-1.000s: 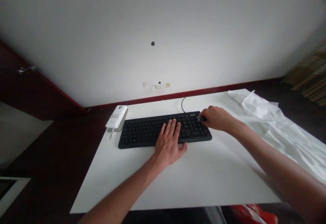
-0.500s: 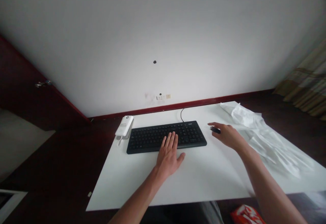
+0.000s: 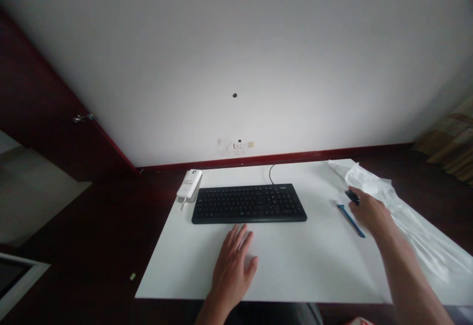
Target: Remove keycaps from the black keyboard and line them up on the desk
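A black keyboard (image 3: 248, 204) lies flat across the white table. My left hand (image 3: 233, 266) is just below its front edge, fingers stretched out, holding nothing. At the right side of the table, my right hand (image 3: 369, 210) is closed around a small black object (image 3: 352, 196). Most of that object is hidden in the fingers, so its kind cannot be made out. Beside this hand, to its left, a thin blue stick-like tool (image 3: 351, 220) with a wider upper end rests on the tabletop.
A white device like a power bank (image 3: 189, 184), with a short white cable, sits at the table's (image 3: 295, 266) far left corner. Crumpled white plastic sheeting (image 3: 414, 236) covers the right edge. A cord (image 3: 271, 173) runs from the keyboard to the back edge. Behind stands a wall with sockets (image 3: 244, 145).
My left hand has come off the keyboard toward me. My right hand has moved right, still gripping the black object, and the blue tool now shows on the table. The view has shifted slightly.
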Action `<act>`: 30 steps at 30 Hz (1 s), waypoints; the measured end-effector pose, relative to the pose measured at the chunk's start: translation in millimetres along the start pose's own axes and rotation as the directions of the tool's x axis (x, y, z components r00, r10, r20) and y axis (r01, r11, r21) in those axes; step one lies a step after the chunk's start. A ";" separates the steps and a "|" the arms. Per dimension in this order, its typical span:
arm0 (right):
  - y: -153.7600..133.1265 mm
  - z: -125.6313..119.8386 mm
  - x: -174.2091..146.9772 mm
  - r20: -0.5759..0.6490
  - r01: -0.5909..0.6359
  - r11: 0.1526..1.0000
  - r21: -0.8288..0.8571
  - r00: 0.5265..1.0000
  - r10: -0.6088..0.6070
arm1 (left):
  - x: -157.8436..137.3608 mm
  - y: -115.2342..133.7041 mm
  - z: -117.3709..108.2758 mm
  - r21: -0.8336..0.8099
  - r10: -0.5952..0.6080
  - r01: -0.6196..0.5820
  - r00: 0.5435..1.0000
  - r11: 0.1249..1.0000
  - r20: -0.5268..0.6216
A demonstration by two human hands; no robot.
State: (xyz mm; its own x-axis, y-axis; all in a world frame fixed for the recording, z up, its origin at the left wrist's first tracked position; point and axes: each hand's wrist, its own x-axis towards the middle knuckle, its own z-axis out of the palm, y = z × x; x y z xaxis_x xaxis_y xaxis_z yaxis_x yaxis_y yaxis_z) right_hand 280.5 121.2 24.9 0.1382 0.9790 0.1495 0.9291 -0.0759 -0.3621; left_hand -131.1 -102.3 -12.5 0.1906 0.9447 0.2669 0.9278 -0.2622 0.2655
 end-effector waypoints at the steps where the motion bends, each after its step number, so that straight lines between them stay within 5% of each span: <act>1: 3.4 1.4 0.3 0.005 -0.003 1.000 -0.030 1.000 0.003 | -7.4 -3.2 -0.2 0.002 -0.019 0.019 1.000 1.000 -0.010; 7: 10.2 13.4 -2.7 -0.036 0.015 0.997 -0.073 0.999 -0.018 | -37.6 -24.8 -5.9 -0.029 -0.178 0.176 0.970 0.984 -0.163; 14: -4.3 3.5 -28.9 -0.039 0.013 0.999 0.049 0.999 -0.011 | -51.4 -70.7 -28.4 -0.138 -0.421 0.398 0.873 0.907 -0.247; 19: -34.5 8.9 -66.3 -0.225 0.052 0.991 0.123 0.974 -0.023 | -53.1 -98.0 -31.6 -0.100 -0.455 0.447 0.838 0.889 -0.302; 24: -90.7 47.2 -90.0 0.080 -0.043 0.852 0.521 0.997 0.001 | -22.1 -98.6 -23.7 -0.065 -0.482 0.487 0.821 0.871 -0.306; 30: -124.8 63.4 -96.2 0.103 -0.040 0.886 0.462 0.995 -0.009 | 6.1 -104.9 -19.9 -0.209 -0.604 0.570 0.708 0.794 -0.366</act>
State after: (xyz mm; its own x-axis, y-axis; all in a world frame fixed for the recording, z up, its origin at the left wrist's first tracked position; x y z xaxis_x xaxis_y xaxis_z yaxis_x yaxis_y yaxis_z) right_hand 129.6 48.4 -2.6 0.0937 0.9940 0.0568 0.6587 -0.0191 -0.7521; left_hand -233.7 -72.9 -20.3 -0.5431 0.7550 0.3675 0.7789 0.2895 0.5564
